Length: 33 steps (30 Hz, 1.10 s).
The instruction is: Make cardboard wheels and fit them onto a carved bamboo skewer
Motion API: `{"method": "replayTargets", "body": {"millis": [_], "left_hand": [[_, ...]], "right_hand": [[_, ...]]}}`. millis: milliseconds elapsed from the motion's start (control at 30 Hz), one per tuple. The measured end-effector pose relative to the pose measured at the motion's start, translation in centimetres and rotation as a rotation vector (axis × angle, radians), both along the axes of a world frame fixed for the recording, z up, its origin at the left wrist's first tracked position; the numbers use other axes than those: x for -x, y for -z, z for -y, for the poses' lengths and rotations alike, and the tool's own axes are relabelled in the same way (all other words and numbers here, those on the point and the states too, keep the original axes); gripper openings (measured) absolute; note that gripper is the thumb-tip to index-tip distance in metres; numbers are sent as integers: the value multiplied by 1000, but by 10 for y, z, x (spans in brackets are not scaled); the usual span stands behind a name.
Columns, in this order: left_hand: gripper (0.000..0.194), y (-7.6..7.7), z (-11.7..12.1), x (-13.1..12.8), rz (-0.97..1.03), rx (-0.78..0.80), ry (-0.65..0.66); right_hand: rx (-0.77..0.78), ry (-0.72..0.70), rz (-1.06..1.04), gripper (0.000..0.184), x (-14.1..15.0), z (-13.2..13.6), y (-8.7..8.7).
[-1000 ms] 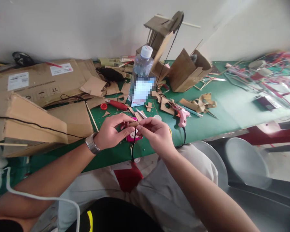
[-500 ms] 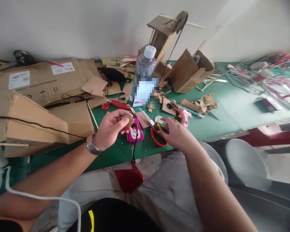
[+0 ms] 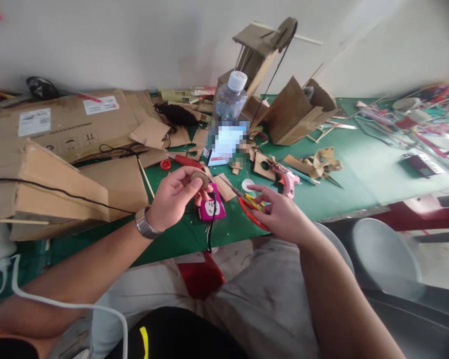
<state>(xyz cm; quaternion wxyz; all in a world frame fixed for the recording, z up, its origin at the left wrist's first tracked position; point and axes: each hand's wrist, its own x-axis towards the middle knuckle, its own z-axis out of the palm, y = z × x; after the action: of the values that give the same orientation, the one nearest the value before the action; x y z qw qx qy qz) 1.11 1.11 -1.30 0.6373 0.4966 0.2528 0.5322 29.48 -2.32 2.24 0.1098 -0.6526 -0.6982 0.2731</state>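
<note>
Scissors [image 3: 247, 210] now tilted in right hand [image 3: 284, 213]

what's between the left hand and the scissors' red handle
In the head view, a purple case with a white face print lies between the left hand and the scissors' red handle; a black cord passes in front.

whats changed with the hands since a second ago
The right hand let go of the small round brown cardboard disc and moved right to the red-and-yellow-handled metal scissors, which have since tipped more edge-on; how firmly they are held is unclear. The left hand still pinches the disc, and the pink glue gun stayed where it lay.
</note>
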Motion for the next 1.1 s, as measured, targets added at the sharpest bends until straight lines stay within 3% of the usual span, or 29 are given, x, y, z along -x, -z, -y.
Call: {"method": "replayTargets", "body": {"millis": [33,133,233,367,667,867,1100], "left_hand": [[21,1,0,1,11,14,-6],[18,2,0,2,25,46,-49],[24,1,0,1,9,64,-75],[35,-1,0,-2,26,45,-55],[26,-2,3,-1,28,-51,-101],[23,-4,3,-1,29,-74,-124],[22,-7,4,-1,25,-71,-119]], "right_hand": [[25,10,-82,68,-1,2,-4],[176,53,-605,77,2,7,-12],[281,-53,-976,72,12,12,-8],[441,-247,-1210,56,31,21,1],[574,-170,-1236,56,66,40,1],[569,-141,-1227,65,69,41,-3],[625,-59,-1286,54,69,42,0]]}}
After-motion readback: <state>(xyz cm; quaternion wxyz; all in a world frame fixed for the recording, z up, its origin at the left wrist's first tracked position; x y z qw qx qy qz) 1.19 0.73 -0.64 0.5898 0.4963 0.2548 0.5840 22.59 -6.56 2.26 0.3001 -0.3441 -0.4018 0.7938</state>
